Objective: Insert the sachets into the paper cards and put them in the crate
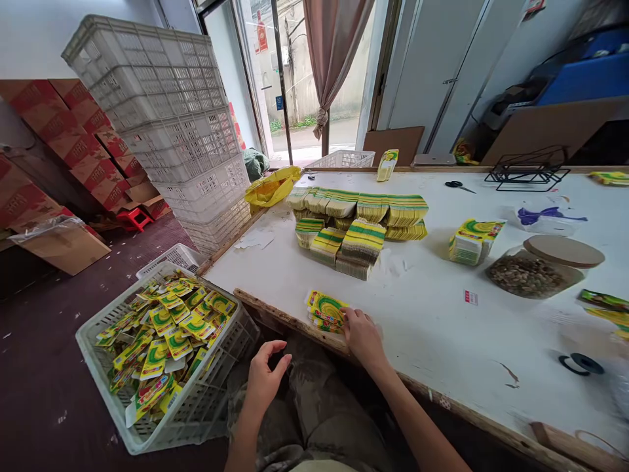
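Observation:
A small pile of flat yellow-and-green printed packets [325, 311] lies near the front edge of the white table. My right hand [363, 337] is at the pile's right end, fingers bent and closed on the edge of the packets. My left hand [266, 375] hovers over my lap, just off the table edge. Its thumb and fingers are apart with nothing between them. To the left, a white plastic crate [194, 393] holds many loose packets of the same kind. Behind the small pile stand neat rows of stacked packets [361, 241].
White crates [181, 124] are stacked tall at the left. A yellow bag [272, 187] lies at the table's corner. Farther right are another packet stack [474, 242], black scissors [460, 186], a lidded jar [528, 275], a black wire rack [528, 172] and a tape roll [582, 364].

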The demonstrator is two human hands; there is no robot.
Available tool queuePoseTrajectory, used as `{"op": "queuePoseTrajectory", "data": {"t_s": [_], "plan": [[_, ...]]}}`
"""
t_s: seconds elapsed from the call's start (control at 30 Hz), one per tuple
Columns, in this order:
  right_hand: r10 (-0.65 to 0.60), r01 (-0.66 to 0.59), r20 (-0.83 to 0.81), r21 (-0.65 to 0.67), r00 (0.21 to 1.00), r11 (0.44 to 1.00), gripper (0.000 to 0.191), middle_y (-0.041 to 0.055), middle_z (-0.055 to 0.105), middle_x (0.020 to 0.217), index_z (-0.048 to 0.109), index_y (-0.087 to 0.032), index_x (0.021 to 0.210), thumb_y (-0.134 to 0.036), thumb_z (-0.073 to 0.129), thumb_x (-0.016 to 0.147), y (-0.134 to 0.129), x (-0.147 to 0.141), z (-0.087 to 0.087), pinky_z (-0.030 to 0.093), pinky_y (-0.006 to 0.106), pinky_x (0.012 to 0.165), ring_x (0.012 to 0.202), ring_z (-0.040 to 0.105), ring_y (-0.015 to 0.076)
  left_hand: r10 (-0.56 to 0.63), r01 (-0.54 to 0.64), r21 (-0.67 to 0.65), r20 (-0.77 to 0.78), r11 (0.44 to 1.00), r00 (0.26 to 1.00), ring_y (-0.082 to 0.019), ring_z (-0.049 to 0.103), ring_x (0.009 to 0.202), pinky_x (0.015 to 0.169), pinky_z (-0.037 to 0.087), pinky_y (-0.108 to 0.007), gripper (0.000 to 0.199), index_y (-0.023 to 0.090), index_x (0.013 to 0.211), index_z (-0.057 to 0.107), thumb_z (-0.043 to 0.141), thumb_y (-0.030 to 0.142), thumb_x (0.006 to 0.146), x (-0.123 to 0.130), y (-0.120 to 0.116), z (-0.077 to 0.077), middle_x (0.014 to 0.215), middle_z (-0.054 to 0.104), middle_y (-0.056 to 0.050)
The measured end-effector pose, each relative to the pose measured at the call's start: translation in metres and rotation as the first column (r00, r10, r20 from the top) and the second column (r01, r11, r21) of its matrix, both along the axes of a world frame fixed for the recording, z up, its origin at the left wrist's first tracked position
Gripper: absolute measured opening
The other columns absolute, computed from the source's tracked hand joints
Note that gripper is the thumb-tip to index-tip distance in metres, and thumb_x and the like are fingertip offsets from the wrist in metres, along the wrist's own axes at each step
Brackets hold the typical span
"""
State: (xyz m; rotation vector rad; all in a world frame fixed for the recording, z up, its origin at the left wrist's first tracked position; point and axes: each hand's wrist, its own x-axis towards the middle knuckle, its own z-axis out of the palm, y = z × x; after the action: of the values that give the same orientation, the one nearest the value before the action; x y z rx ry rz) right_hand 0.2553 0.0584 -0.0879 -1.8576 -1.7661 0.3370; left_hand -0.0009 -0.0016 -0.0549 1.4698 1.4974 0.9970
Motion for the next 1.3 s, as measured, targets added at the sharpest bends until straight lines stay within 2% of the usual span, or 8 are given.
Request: {"op": "queuePoseTrajectory", "data": {"t_s": [0.23,0.4,0.5,0.63,0.77,0.9,1.1,1.3], "plan": [[0.079,-0.051,-0.251,0.116,0.965,0.992,0.018,0.0038,0.059,0.077,0.051,-0.017,0.105,-0.022,0.045,0.089,-0.014,-0.013,0.007,0.049,0.029,0.066,0.071,0.06,0.019,-0.063,0.091,-0.098,0.255,0.991,0.965,-0.023,0.066,0.097,0.088,0.052,-0.037,0.046,0.018,0.112,0.062,0.072,0.044,0.075,0.019,-0.005,-0.02,0.104,0.07,-0.012],[0.149,-0.118,-0.253,0.134,0.956,0.984,0.024,0.0121,0.061,0.099,0.057,-0.016,0.106,-0.018,0.044,0.086,-0.015,-0.024,0.001,0.051,0.037,0.078,0.087,0.061,0.0237,0.111,-0.05,-0.126,0.545,0.991,0.831,-0.021,0.065,0.098,0.084,0.053,-0.03,0.069,0.016,0.118,0.054,0.079,0.052,0.065,0.049,0.02,-0.041,0.106,0.066,-0.012],[0.148,-0.129,-0.21,0.104,0.966,0.986,0.024,0.0135,0.062,0.101,0.064,-0.016,0.102,-0.018,0.05,0.083,-0.011,-0.022,-0.005,0.05,0.045,0.083,0.094,0.059,0.0297,0.227,-0.108,-0.244,0.538,0.964,0.812,-0.017,0.066,0.075,0.063,0.054,-0.026,0.064,0.015,0.104,0.056,0.076,0.059,0.063,0.063,0.042,-0.045,0.087,0.064,-0.005],[0.159,-0.143,-0.18,0.097,0.971,0.985,0.024,0.0124,0.062,0.101,0.067,-0.018,0.103,-0.018,0.051,0.085,-0.012,-0.02,-0.009,0.051,0.046,0.084,0.096,0.058,0.0304,0.29,-0.159,-0.285,0.509,0.945,0.811,-0.009,0.051,0.044,0.039,0.036,-0.019,0.053,0.016,0.08,0.053,0.072,0.064,0.065,0.068,0.058,-0.041,0.06,0.052,0.006],[0.174,-0.134,-0.159,0.236,0.972,0.963,0.036,0.0129,0.059,0.119,0.058,-0.02,0.124,-0.019,0.052,0.088,-0.016,-0.024,-0.007,0.048,0.048,0.094,0.111,0.053,0.0307,0.236,-0.13,-0.227,0.537,0.965,0.81,-0.007,0.046,0.044,0.043,0.035,-0.017,0.045,0.017,0.074,0.052,0.071,0.058,0.071,0.064,0.051,-0.033,0.051,0.048,0.007],[0.289,-0.232,-0.134,0.331,0.948,0.915,0.034,0.0101,0.062,0.112,0.055,-0.023,0.126,-0.021,0.054,0.092,-0.018,-0.032,-0.003,0.049,0.048,0.091,0.105,0.056,0.0289,0.205,-0.1,-0.198,0.638,0.975,0.742,-0.006,0.046,0.048,0.05,0.04,-0.018,0.039,0.016,0.077,0.055,0.072,0.051,0.072,0.059,0.038,-0.022,0.055,0.05,0.007],[0.426,-0.372,-0.183,0.268,0.886,0.889,0.049,0.0112,0.057,0.121,0.047,-0.024,0.132,-0.016,0.063,0.087,-0.021,-0.041,-0.001,0.048,0.048,0.095,0.112,0.054,0.0293,0.262,-0.101,-0.248,0.806,0.964,0.531,-0.005,0.044,0.044,0.045,0.038,-0.018,0.038,0.015,0.076,0.057,0.08,0.044,0.065,0.052,0.037,-0.012,0.052,0.044,0.009],[0.412,-0.355,-0.31,0.224,0.857,0.908,0.039,0.0097,0.058,0.113,0.052,-0.023,0.118,-0.01,0.062,0.083,-0.03,-0.052,0.01,0.05,0.043,0.089,0.105,0.056,0.027,0.239,-0.206,-0.155,0.841,0.966,0.485,-0.013,0.063,0.071,0.064,0.051,-0.023,0.043,0.017,0.095,0.063,0.078,0.048,0.069,0.056,0.032,-0.017,0.084,0.067,-0.002]]}}
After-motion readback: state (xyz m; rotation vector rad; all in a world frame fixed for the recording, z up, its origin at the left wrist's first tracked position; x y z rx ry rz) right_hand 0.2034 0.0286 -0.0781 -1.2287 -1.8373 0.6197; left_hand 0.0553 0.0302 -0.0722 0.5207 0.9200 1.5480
